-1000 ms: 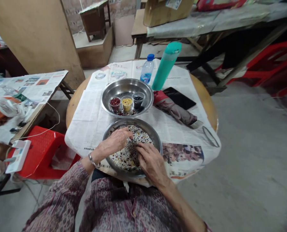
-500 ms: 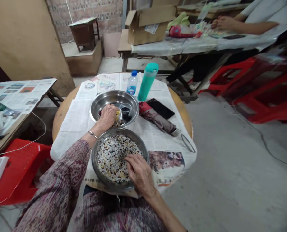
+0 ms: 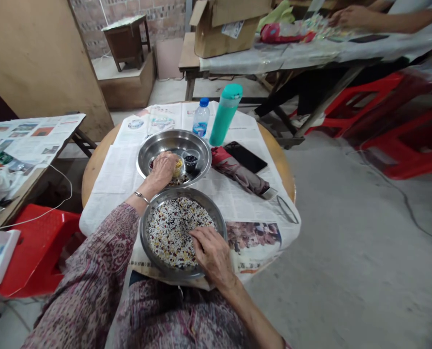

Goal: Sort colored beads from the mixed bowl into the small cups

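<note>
My left hand [image 3: 163, 169] is over the far steel bowl [image 3: 154, 138], its fingers bunched together at a small clear cup of yellow grains [image 3: 178, 168]. What the fingertips hold, if anything, is hidden. A cup of dark beads or beans [image 3: 191, 163] stands to its right in the same bowl, and dark red pieces show at its left. My right hand [image 3: 214, 254] rests at the right side of the near steel bowl [image 3: 146, 247], fingers curled and closed at the mixed white, black, red and yellow grains [image 3: 176, 232]. Its fingertips are too small to make out.
On the newspaper-covered round table [image 3: 110, 169] stand a water bottle [image 3: 200, 118] and a teal flask [image 3: 226, 115]. A phone [image 3: 245, 156] and a folded umbrella [image 3: 239, 174] lie to the right. Another person's hands [image 3: 350, 18] are at the back table; a red stool [image 3: 38, 247] is left.
The view has shifted slightly, so the table appears a little higher and further right. Both hands stay at their bowls with little visible movement.
</note>
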Available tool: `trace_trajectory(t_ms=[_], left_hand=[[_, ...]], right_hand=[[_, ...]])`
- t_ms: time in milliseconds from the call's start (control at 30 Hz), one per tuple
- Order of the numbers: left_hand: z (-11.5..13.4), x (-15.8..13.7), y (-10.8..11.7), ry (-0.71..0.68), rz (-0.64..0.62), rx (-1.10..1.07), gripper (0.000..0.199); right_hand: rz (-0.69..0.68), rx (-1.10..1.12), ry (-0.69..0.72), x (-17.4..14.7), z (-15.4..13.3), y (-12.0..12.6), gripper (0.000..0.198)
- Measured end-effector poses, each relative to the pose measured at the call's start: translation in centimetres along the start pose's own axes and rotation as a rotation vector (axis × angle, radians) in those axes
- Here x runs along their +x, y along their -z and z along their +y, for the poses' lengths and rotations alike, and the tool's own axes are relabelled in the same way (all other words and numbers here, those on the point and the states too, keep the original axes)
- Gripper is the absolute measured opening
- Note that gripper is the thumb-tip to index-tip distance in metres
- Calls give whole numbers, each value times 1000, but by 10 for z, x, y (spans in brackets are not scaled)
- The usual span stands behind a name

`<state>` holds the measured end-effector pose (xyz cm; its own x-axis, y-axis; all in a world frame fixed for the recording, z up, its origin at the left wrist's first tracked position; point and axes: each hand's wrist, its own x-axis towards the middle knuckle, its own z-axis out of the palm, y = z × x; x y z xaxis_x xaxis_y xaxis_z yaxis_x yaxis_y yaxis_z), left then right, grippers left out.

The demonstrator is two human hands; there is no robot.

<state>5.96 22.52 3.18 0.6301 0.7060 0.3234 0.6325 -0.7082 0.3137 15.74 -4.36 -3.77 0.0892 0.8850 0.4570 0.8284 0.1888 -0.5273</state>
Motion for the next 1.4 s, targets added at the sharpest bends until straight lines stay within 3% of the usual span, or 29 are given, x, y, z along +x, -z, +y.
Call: trace_trajectory(t_ms=[100,200,267,400,500,600,733,833,900,1000,1100,1267,1400], left_hand=[[17,-15,15,13,51,4,19],[41,-57,29,-45,-11,-66,17],[57,-98,34,-94,-136,-139,18],[79,-176,31,-170,-507,-145,16],[85,-202,23,-249,-617,-120,17],[81,-196,16,-239,-566,16,20],[65,-176,16,-45,-372,140,10],[56,-179,21,81,-308,141,48],[55,-188,24,99,-391,127,65],[57,-203,22,77,-499,57,50],[60,-208,11,20,-457,-98,27],[67,-180,-8,82,-319,-268,23],[71,-162,-4,22,-233,-309,30]], right_hand=[[-6,-5,-4,-1,0,0,25],[-32,-6,-17,-1,0,1,25],[-34,-6,-11,-1,1,2,24],[-9,-15,30,-2,3,1,21],[11,-27,47,-3,4,0,20],[11,-128,23,-2,3,0,22],[-68,-329,-40,-1,0,-1,35],[-152,-386,-61,0,-1,-1,45],[-197,-358,-53,1,0,-1,47],[-234,-230,-42,3,3,-3,39],[-261,-74,-39,5,3,-12,27],[-177,82,-97,20,0,-27,38],[-102,93,-102,33,4,-15,41]])
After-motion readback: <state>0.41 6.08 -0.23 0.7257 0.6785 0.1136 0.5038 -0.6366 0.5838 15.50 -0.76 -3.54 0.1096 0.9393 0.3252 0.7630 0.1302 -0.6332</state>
